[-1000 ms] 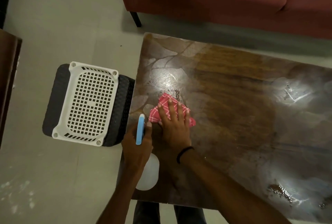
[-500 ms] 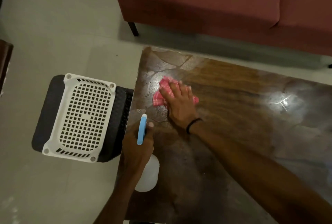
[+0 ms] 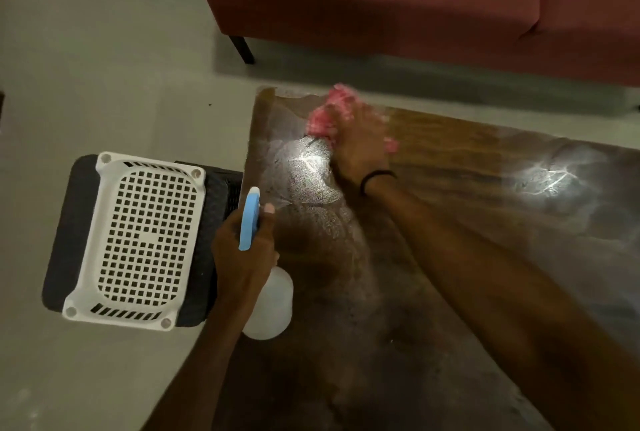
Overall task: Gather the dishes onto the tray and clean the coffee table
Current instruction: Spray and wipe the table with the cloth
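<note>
Coffee table gleams wet around the wiping hand, and no dishes show on the part in view, so I'd call this the cleaning step. White perforated tray sits left of both hands, on a dark stool. Left hand wraps round the spray bottle. Right hand bears down on the pink checked cloth at the far corner, but blur hides whether its fingers lie flat or curl. Next, I reckon, sweep toward the stretch on its right.

Pink cloth on wet table corner
</note>
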Tool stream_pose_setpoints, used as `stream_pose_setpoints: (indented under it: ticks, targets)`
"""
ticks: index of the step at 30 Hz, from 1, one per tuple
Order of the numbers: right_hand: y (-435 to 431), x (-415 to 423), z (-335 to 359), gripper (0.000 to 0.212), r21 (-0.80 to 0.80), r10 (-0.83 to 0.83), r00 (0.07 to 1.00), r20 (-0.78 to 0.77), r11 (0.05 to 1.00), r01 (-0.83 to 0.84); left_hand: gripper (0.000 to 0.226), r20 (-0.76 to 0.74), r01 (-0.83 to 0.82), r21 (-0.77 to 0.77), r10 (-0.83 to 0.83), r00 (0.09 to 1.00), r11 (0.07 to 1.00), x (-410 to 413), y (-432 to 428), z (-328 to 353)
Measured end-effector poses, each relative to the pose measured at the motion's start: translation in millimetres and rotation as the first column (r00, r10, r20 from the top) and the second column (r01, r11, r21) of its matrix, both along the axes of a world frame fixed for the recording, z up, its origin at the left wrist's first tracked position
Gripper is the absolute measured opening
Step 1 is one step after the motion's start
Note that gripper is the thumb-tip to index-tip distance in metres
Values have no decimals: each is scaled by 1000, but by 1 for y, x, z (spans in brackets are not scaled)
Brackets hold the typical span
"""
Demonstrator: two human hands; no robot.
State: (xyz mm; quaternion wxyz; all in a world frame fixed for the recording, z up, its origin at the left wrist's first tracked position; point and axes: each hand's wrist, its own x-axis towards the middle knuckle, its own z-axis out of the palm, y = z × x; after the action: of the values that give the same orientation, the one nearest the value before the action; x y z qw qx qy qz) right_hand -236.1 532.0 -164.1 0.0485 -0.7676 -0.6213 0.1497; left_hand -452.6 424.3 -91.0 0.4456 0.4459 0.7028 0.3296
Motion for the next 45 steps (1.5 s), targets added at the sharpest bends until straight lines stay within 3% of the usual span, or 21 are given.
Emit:
stream_pose_setpoints:
  ticks: [3,6,9,11,13,15,17,21,24,26,28,31,34,36,38,40,45]
  targets:
    - [-49,20,6,55,33,-351,936,-3,936,351,33,57,-39,6,39,998,999,-2,4,6]
    - [-87,8,12,54,-10,-418,908,7,908,418,33,73,-9,30,7,997,1000,-3,6,8]
    - [-15,-2,12,54,-10,-489,872,-31,873,488,27,21,27,2,-27,999,1000,-4,6,4]
    - [25,-31,9,58,6,-366,928,-65,930,367,26,5,49,2,-49,999,999,-6,5,-1]
    - [26,-68,2,64,41,-60,995,-79,997,64,30,2,41,-6,-41,999,999,-6,3,-3]
    - [1,-73,-5,60,32,148,987,-57,989,-147,36,-59,32,53,-28,998,998,-8,3,-3]
    - [-12,-56,-3,57,45,118,992,-42,992,-116,35,-26,8,66,-6,1000,998,-10,3,1]
    - [47,-69,-1,56,12,-159,985,-73,987,160,25,-48,12,20,-11,999,1000,-13,0,1]
    - [47,-113,4,52,31,71,989,-128,997,-67,31,-83,-4,54,9,997,999,-18,-1,1]
    - [4,-116,4,53,34,319,941,-110,948,-317,30,-78,-20,35,23,997,999,-23,-1,1]
    - [-34,-88,3,57,27,439,896,-62,899,-438,30,-57,-25,7,26,998,1000,-28,-3,6]
    - [-13,-59,2,54,21,281,959,-41,960,-280,29,-51,-9,-3,9,999,1000,-37,-7,11]
    - [18,-99,5,52,-21,37,993,-109,999,-40,27,-81,4,-14,-5,997,1000,-44,-12,9]
    - [-8,-134,4,57,34,191,973,-130,981,-189,26,-62,-24,-15,23,998,1000,-46,-17,14]
    - [-61,-138,1,64,23,474,876,-90,880,-474,25,-47,-52,-9,51,998,999,-50,-22,23]
    - [-83,-114,3,63,21,565,823,-65,825,-565,25,-17,-52,10,53,998,999,-55,-29,31]
    - [-59,-140,8,58,-17,150,980,-132,988,-153,36,-32,-85,32,86,996,996,-69,-45,38]
